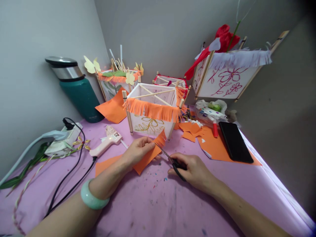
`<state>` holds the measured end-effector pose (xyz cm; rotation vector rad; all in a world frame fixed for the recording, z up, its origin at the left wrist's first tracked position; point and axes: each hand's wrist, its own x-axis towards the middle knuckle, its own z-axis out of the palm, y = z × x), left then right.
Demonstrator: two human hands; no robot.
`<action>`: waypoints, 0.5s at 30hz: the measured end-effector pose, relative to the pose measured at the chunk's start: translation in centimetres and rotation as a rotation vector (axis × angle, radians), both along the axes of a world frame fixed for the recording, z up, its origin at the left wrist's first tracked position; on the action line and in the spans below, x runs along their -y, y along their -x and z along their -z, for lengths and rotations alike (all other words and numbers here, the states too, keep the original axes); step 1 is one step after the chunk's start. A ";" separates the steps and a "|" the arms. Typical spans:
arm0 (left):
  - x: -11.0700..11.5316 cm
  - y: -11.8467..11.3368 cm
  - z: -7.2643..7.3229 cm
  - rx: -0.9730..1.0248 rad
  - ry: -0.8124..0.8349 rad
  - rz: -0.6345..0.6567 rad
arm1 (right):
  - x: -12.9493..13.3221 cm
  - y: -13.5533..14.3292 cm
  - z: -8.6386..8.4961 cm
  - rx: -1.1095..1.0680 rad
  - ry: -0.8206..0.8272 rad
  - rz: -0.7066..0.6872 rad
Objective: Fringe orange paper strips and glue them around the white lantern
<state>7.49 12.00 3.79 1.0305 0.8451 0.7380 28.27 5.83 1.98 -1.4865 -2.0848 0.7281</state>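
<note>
My left hand [140, 149] grips an orange paper strip [148, 160], whose upper end is cut into a fringe. My right hand [190, 168] holds black-handled scissors [178, 166], their blades touching the strip's edge near my left fingers. Just behind my hands stands a white lantern frame [150, 123] with wooden sticks at its corners, a yellow flower drawing and an orange fringe [153, 110] along its top. Another orange paper piece [107, 164] lies partly under my left forearm.
A pink glue gun [106, 144], power strip [63, 141], cables and teal bottle [80, 97] are at left. Right of the lantern lie orange scraps [191, 130], a red marker [215, 129] and black phone [235, 142]. More lanterns stand behind, one with a red flower [225, 38].
</note>
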 end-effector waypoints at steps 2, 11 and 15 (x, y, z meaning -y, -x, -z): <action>0.0 0.0 0.0 0.002 -0.002 0.000 | 0.0 0.0 0.0 0.006 -0.003 -0.001; 0.0 0.0 -0.1 0.003 0.005 0.002 | 0.2 0.0 0.2 0.002 -0.009 0.001; 0.0 -0.1 -0.1 -0.014 0.008 -0.004 | 0.1 0.0 0.2 -0.002 -0.013 -0.002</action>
